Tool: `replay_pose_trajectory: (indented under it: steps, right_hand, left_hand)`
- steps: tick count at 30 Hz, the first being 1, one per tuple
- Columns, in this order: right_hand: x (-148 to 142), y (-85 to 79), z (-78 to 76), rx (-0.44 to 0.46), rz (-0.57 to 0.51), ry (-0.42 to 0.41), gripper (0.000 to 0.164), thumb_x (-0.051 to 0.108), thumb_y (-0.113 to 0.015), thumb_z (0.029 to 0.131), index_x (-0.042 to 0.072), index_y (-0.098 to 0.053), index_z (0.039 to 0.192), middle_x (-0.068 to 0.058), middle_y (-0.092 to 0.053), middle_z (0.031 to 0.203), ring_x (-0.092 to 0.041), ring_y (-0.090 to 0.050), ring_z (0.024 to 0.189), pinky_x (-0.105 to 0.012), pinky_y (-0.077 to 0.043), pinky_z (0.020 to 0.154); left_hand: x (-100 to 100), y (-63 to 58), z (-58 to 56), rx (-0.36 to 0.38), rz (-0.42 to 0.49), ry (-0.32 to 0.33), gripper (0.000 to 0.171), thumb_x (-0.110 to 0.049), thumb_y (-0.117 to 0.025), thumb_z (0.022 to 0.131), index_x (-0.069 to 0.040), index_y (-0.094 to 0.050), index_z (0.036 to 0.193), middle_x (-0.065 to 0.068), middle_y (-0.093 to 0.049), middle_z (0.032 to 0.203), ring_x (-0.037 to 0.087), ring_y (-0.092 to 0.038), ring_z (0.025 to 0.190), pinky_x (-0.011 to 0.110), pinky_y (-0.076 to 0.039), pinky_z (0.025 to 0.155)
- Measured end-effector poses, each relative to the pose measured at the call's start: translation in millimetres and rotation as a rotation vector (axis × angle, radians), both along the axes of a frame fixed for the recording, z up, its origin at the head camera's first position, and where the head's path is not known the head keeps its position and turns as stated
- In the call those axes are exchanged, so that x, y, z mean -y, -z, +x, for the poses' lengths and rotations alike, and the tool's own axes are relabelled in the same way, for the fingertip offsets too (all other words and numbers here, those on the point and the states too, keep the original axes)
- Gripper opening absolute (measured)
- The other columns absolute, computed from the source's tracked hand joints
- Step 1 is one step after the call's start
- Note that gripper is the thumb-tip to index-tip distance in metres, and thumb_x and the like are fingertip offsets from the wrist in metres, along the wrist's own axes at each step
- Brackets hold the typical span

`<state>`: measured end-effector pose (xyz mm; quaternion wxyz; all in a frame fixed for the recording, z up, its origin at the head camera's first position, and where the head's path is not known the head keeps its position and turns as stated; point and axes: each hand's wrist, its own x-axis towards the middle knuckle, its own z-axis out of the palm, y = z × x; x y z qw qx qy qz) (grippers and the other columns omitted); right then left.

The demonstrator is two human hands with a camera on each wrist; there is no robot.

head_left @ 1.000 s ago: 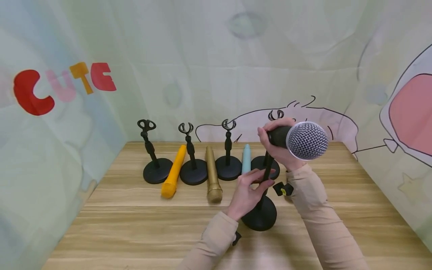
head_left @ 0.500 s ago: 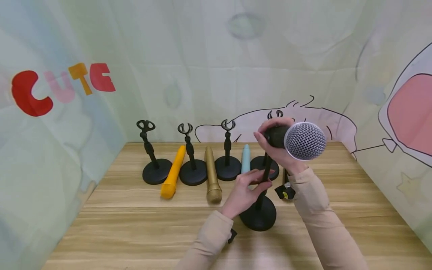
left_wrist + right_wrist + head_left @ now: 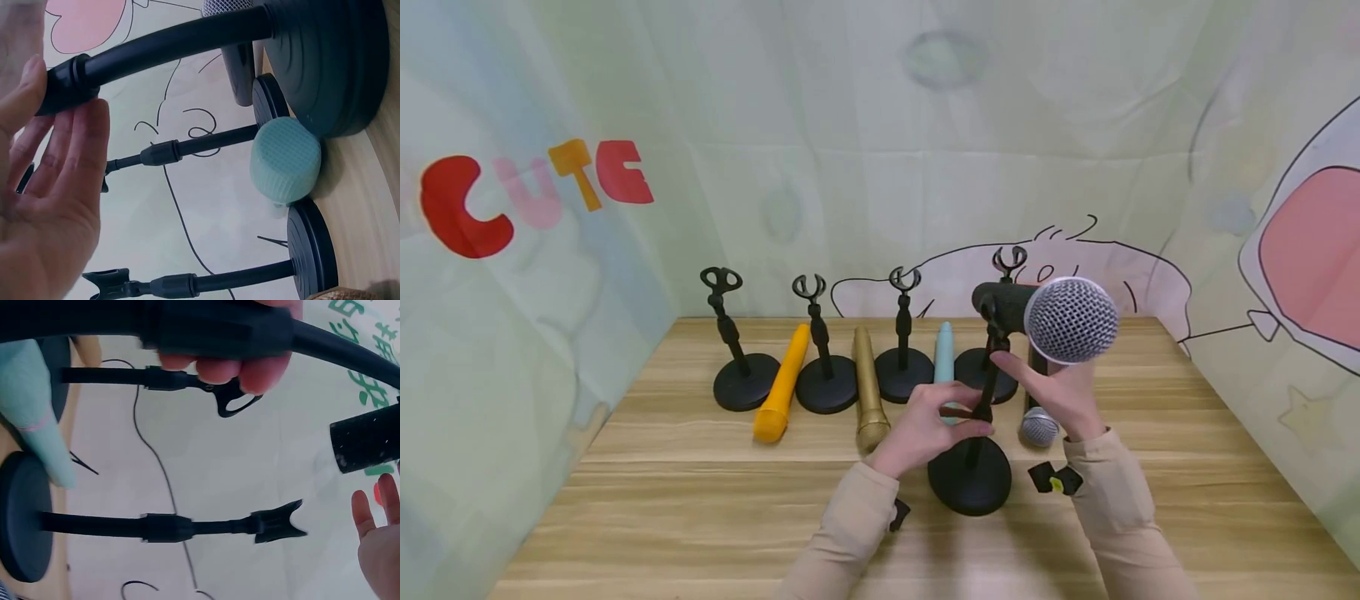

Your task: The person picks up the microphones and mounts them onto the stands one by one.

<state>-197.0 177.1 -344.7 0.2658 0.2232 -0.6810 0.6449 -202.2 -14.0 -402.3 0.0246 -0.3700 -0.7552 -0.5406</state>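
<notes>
A black microphone [image 3: 1007, 304] with a silver mesh head [image 3: 1071, 321] lies in the clip atop a black desk stand [image 3: 972, 482], its head pointing right. My left hand [image 3: 925, 425] grips the collar on the stand's pole; the left wrist view shows the thumb and fingers [image 3: 81, 144] round that collar. Just below the microphone is my right hand [image 3: 1067, 400], its thumb extended to the upper pole and its other fingers partly hidden behind the mesh head. In the right wrist view, that hand's fingers [image 3: 387, 500] are loosely extended beside the microphone's black tail end [image 3: 364, 439].
Behind stand several black stands with bare clips, such as the leftmost stand [image 3: 747, 382]. Between them lie an orange microphone [image 3: 782, 387], a gold one [image 3: 868, 387] and a light-blue one [image 3: 945, 354]. Another silver-headed microphone [image 3: 1039, 427] lies right of the held stand. Printed curtains [image 3: 880, 208] surround the table.
My right hand has let go of the microphone's body and dropped down beside the pole, leaving the microphone in the clip. My left hand has slid slightly lower, still gripping the pole.
</notes>
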Motion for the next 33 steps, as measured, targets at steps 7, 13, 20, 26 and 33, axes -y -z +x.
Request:
replay_pose_trajectory:
  steps: [7, 13, 20, 26, 33]
  right_hand:
    - [-2, 21.1, 3.4, -0.058, -0.158, -0.026, 0.073, -0.023, -0.066, 0.074, 0.007, -0.052, 0.139, 0.004, -0.059, 0.136, -0.012, -0.054, 0.131, -0.021, -0.040, 0.113]
    - [-7, 31.8, -1.7, -0.155, -0.106, -0.043, 0.039, -0.022, -0.061, 0.082, -0.005, -0.065, 0.116, 0.005, -0.071, 0.113, -0.011, -0.065, 0.107, -0.023, -0.047, 0.104]
    - [-8, 37.8, 4.2, -0.120, -0.008, -0.171, 0.040, -0.027, -0.056, 0.084, -0.001, -0.070, 0.111, 0.003, -0.070, 0.111, -0.008, -0.066, 0.102, -0.020, -0.051, 0.098]
    - [-11, 41.0, 1.5, -0.059, 0.147, -0.243, 0.037, -0.022, -0.064, 0.083, -0.003, -0.067, 0.115, 0.006, -0.067, 0.111, -0.009, -0.063, 0.102, -0.020, -0.050, 0.096]
    - [-20, 50.9, -2.7, 0.096, 0.427, -0.294, 0.035, -0.006, -0.077, 0.082, 0.004, -0.068, 0.114, 0.005, -0.067, 0.108, -0.012, -0.063, 0.095, -0.026, -0.052, 0.090]
  left_hand:
    - [-3, 2.6, 1.1, -0.123, 0.006, -0.059, 0.024, -0.010, -0.082, 0.082, -0.004, -0.076, 0.105, 0.009, -0.077, 0.097, 0.021, -0.074, 0.090, 0.023, -0.059, 0.080]
    - [-7, 5.4, 0.8, -0.158, 0.003, -0.107, 0.027, -0.011, -0.081, 0.083, -0.003, -0.076, 0.108, 0.011, -0.077, 0.100, 0.023, -0.074, 0.092, 0.027, -0.060, 0.082]
    - [-4, 8.1, -0.7, -0.132, -0.077, -0.100, 0.032, -0.013, -0.082, 0.083, -0.003, -0.075, 0.112, 0.011, -0.077, 0.104, 0.023, -0.073, 0.093, 0.031, -0.061, 0.081]
    - [-4, 9.7, -1.6, -0.067, -0.057, -0.082, 0.031, -0.013, -0.081, 0.085, -0.004, -0.075, 0.114, 0.011, -0.078, 0.107, 0.023, -0.075, 0.094, 0.032, -0.061, 0.083]
    - [-6, 15.6, -3.6, 0.085, -0.135, -0.069, 0.025, -0.018, -0.080, 0.086, -0.008, -0.076, 0.109, 0.007, -0.079, 0.102, 0.015, -0.075, 0.094, 0.025, -0.058, 0.085]
